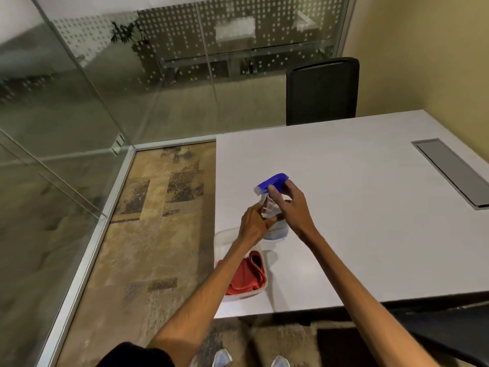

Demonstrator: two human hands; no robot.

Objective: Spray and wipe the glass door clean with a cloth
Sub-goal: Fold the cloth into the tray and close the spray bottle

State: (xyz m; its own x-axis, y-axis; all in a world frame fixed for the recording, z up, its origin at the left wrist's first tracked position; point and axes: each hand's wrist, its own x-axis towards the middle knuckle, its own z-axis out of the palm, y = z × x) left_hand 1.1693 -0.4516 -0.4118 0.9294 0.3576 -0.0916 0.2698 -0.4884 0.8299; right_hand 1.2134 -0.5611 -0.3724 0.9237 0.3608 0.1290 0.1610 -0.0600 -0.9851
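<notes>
A clear spray bottle [277, 231] with a blue trigger head [271, 183] stands on the white table [357, 207] near its left edge. My left hand [255, 225] wraps around the bottle's body from the left. My right hand [289, 205] grips the neck just under the blue head, thumb on the trigger side. A red cloth [247, 274] lies bunched in a clear plastic tub [225, 238] right in front of the bottle. The glass door [47, 115] rises at the left, beyond a strip of patterned carpet.
A black office chair [321, 91] stands behind the table's far edge. A grey cable hatch [449, 172] is set into the table top at the right. More glass panels with a dotted pattern [211, 43] run along the back. A metal floor rail [87, 255] lines the glass.
</notes>
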